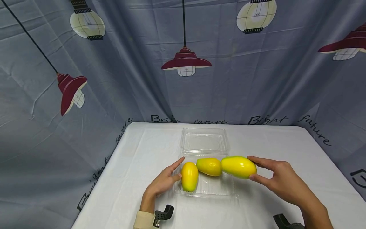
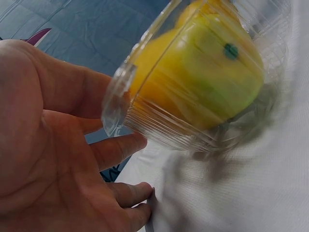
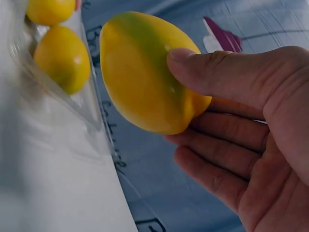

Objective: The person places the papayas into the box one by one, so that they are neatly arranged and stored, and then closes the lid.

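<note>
Right grip [image 1: 281, 178] pinching mango [image 1: 237, 167], left grip [image 1: 163, 180] touching container [image 1: 213, 187]

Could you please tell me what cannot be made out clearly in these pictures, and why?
Head view: outer fingers of the right hand, hidden by the hand itself.
Left wrist view: rear fruit, partly behind the front fruit and cut off above.
Right wrist view: upper fruit, cut off by the top edge.

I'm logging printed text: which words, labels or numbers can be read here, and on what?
"Bright": blue-grey curtain
"fature": same curtain, repeated
"Bri…t": same curtain, broken by fold
Lower-left lettering: slanted, partly unclear
Right-edge mark: cut off, unreadable
Yellow fruits, clear container: no text visible
</note>
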Tool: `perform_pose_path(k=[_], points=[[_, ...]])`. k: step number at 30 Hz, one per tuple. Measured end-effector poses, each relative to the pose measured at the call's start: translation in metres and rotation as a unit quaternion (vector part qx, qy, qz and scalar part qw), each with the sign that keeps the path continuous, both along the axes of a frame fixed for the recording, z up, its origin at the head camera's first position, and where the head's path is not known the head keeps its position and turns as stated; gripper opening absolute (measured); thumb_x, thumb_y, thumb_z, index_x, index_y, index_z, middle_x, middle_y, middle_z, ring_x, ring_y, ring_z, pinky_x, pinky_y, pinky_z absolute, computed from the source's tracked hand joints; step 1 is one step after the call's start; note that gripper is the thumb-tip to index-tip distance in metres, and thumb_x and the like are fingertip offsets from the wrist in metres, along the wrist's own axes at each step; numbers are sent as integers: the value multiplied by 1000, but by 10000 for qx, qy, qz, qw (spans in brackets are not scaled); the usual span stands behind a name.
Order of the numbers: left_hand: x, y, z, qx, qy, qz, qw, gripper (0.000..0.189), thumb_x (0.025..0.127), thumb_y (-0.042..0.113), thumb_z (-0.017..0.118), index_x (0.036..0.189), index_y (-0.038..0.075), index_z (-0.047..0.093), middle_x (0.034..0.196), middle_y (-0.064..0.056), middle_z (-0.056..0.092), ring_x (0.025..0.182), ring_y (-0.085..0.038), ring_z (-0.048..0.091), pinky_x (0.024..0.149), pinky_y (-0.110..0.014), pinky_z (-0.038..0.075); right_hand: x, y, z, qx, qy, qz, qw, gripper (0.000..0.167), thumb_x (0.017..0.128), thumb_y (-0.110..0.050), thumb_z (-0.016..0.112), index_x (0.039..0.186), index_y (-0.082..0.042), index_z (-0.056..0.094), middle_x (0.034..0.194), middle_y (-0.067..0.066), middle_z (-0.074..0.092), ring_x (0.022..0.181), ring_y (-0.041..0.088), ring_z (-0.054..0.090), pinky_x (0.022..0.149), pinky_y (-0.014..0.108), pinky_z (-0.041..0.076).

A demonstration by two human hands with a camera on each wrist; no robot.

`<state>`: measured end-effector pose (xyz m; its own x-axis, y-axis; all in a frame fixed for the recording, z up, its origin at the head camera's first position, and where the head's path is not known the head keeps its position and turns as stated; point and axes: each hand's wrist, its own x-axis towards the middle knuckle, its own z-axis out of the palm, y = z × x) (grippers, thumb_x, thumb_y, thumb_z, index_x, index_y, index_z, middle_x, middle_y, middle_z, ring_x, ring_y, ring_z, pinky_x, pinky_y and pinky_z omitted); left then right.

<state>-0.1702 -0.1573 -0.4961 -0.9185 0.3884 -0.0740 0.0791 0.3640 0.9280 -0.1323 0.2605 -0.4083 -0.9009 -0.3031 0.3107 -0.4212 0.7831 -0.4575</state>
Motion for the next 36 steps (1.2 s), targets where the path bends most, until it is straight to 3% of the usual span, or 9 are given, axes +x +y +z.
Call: perform_pose_path(k=[2, 6, 9, 18, 23, 30, 36], points=[[0, 0, 0, -2, -6, -2, 10000, 68, 108, 11, 56, 173, 18, 37, 181, -7, 30, 169, -41, 20, 134, -71, 14, 2, -6, -1, -5, 19, 69, 10000, 61, 85, -36, 95, 139, -15, 77, 135, 0, 79, 118, 31, 78, 95, 21, 62], [0, 0, 0, 7, -13, 0, 10000, 68, 108, 12, 56, 173, 18, 37, 181, -8, 31, 169, -41, 21, 134, -71, 14, 6, -19, -4, -12, -133, 166, 9998, 60, 86, -37, 94, 139, -16, 77, 135, -2, 79, 119, 29, 78, 96, 44, 66], [0, 0, 0, 2, -8, 6, 10000, 68, 107, 11, 56, 173, 18, 37, 180, -8, 31, 169, -41, 21, 134, -71, 14, 8, -30, -8, -59, -359, 222, 9991, 59, 87, -36, 94, 140, -17, 76, 135, -4, 79, 120, 27, 78, 98, 51, 64], [0, 0, -1, 11, 1, 10, 10000, 69, 107, 11, 56, 173, 18, 37, 181, -8, 31, 169, -42, 21, 134, -71, 14, 8, -59, -23, -93, -732, 493, 9961, 53, 89, -23, 92, 139, -16, 77, 136, -7, 78, 124, 23, 76, 102, 51, 63], [0, 0, 0, 11, 10, 17, 10000, 69, 107, 12, 57, 173, 19, 37, 180, -7, 31, 169, -42, 21, 134, -71, 14, 6, -68, -30, -48, -761, 479, 9959, 52, 89, -21, 91, 138, -12, 77, 135, -4, 79, 124, 26, 76, 104, 52, 62], [0, 0, 0, 12, 0, 4, 10000, 69, 107, 11, 57, 173, 18, 37, 180, -8, 31, 169, -42, 21, 134, -71, 14, 2, -81, -35, 75, -1277, 420, 9909, 53, 89, -24, 90, 137, -7, 76, 135, 6, 78, 127, 30, 75, 105, 54, 61], [0, -1, 0, 18, -10, 2, 10000, 69, 107, 11, 57, 173, 19, 37, 180, -9, 31, 169, -42, 21, 134, -72, 14, 0, -89, -37, 276, -1231, 535, 9906, 51, 89, -19, 91, 135, -4, 76, 133, 8, 79, 125, 31, 75, 104, 52, 62]])
